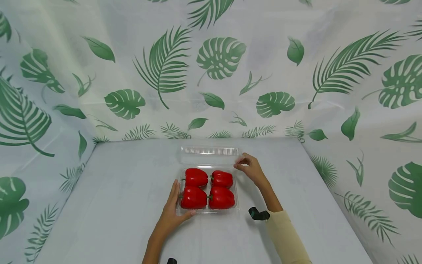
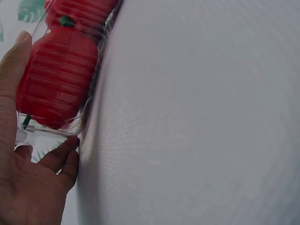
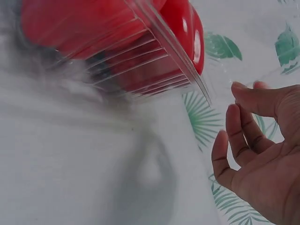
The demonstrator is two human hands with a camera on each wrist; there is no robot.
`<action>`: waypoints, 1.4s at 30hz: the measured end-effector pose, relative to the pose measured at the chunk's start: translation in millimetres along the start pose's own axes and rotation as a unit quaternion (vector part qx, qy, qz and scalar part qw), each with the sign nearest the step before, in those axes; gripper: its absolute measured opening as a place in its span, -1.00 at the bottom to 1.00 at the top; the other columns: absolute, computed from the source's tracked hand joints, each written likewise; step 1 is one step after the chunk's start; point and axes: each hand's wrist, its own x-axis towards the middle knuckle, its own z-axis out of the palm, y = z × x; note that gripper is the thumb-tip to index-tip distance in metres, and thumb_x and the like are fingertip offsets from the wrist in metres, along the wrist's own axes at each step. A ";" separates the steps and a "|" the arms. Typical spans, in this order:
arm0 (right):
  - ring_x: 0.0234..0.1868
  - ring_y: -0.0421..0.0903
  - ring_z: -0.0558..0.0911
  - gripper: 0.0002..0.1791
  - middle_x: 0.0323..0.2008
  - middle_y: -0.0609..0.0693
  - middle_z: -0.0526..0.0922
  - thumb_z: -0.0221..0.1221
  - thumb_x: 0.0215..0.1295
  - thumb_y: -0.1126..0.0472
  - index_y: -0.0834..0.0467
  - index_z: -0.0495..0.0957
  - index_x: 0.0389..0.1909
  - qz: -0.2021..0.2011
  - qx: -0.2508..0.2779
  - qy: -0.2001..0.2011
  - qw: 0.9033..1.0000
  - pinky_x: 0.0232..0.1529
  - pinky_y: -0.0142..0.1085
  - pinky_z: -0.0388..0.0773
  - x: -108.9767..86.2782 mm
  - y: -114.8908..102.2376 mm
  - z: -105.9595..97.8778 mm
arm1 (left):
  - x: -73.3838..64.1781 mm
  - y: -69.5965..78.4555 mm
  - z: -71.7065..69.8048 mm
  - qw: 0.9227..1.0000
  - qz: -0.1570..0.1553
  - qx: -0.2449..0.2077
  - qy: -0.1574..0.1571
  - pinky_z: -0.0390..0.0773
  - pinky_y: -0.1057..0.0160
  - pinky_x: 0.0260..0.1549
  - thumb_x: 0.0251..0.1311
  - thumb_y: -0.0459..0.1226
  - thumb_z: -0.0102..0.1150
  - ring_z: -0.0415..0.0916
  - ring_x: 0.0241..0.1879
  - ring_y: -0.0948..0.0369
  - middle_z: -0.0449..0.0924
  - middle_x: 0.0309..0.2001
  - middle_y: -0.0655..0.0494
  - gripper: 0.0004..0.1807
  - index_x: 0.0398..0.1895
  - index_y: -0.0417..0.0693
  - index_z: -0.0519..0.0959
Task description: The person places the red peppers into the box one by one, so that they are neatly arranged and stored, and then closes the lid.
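Several red bell peppers (image 1: 222, 198) sit in two rows inside a clear plastic clamshell container (image 1: 211, 211) on the table. Its clear lid (image 1: 209, 157) stands open at the far side. My left hand (image 1: 169, 214) holds the container's near left corner, thumb along the front wall and fingers along the left side. In the left wrist view, ribbed plastic covers a pepper (image 2: 58, 77) beside the thumb. My right hand (image 1: 251, 169) pinches the lid's right edge between thumb and fingertips. In the right wrist view, the container's rim (image 3: 176, 49) lies left of that hand.
A pale tabletop (image 1: 115, 205) lies under the container. Leaf-printed white sheeting (image 1: 178, 117) hangs behind the table and along both sides. A black strap-like device (image 1: 258, 214) sits at the right wrist by the beige sleeve (image 1: 285, 234).
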 end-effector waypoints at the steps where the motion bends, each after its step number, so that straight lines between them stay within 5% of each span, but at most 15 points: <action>1: -0.14 -0.09 0.61 -0.85 -0.30 0.11 0.63 0.30 0.19 0.38 0.29 0.50 -0.30 0.003 -0.001 -0.005 1.000 -0.05 -0.31 0.61 -1.5 -0.7 -0.2 | 0.2 -0.3 -0.3 1.000 0.001 0.001 0.001 0.25 -0.16 0.32 -0.10 0.18 0.43 -0.13 0.56 -0.03 -0.25 0.60 0.21 0.26 0.58 0.11 -0.14; 11: -0.06 0.10 0.60 -0.88 -0.15 0.39 0.61 0.05 0.32 0.49 0.47 0.53 -0.21 0.024 -0.017 -0.044 0.999 -0.10 -0.39 0.58 -26.3 -29.3 -1.5 | -1.7 -0.8 0.6 1.000 -0.009 -0.003 0.004 0.20 -0.21 0.34 -0.10 0.12 0.45 -0.10 0.55 -0.06 -0.17 0.59 0.11 0.27 0.58 0.32 -0.23; 18: -0.20 0.26 0.54 -0.86 -0.23 0.40 0.58 0.01 0.35 0.48 0.43 0.55 -0.23 0.050 0.027 -0.045 0.997 -0.25 -0.20 0.59 -30.4 -8.4 3.7 | -2.3 -0.5 0.1 1.000 0.001 -0.020 0.013 0.12 -0.24 0.38 -0.15 0.09 0.51 -0.15 0.56 -0.04 -0.17 0.59 0.12 0.34 0.57 0.33 -0.27; 27: -0.18 -0.10 0.55 -0.83 -0.21 0.12 0.58 0.04 0.45 0.27 0.30 0.51 -0.14 0.088 0.043 -0.014 0.995 -0.17 -0.30 0.64 -37.6 12.4 12.5 | -2.3 -0.3 -2.5 0.999 -0.008 -0.043 0.007 0.11 -0.31 0.36 -0.19 0.04 0.56 -0.11 0.54 -0.09 -0.15 0.59 0.11 0.39 0.58 0.28 -0.29; 34: -0.15 -0.15 0.55 -0.76 -0.13 0.12 0.57 0.00 0.50 0.20 0.26 0.46 0.01 0.118 0.080 -0.004 0.990 -0.18 -0.35 0.62 -54.2 5.9 19.2 | -3.8 -3.0 -6.7 0.999 -0.009 -0.046 0.005 0.27 -0.35 0.26 -0.18 0.02 0.56 0.19 0.43 -0.19 -0.04 0.57 0.07 0.32 0.57 0.38 -0.20; 42: -0.02 -0.12 0.60 -0.53 0.06 0.23 0.56 0.11 0.42 -0.01 0.05 0.38 0.27 0.115 0.123 0.021 0.986 -0.10 -0.37 0.64 -83.6 13.1 29.3 | -4.6 -4.0 -8.6 0.999 0.015 -0.039 0.013 0.26 -0.22 0.30 -0.11 0.01 0.50 -0.02 0.52 -0.08 -0.04 0.57 0.13 0.19 0.56 0.29 -0.05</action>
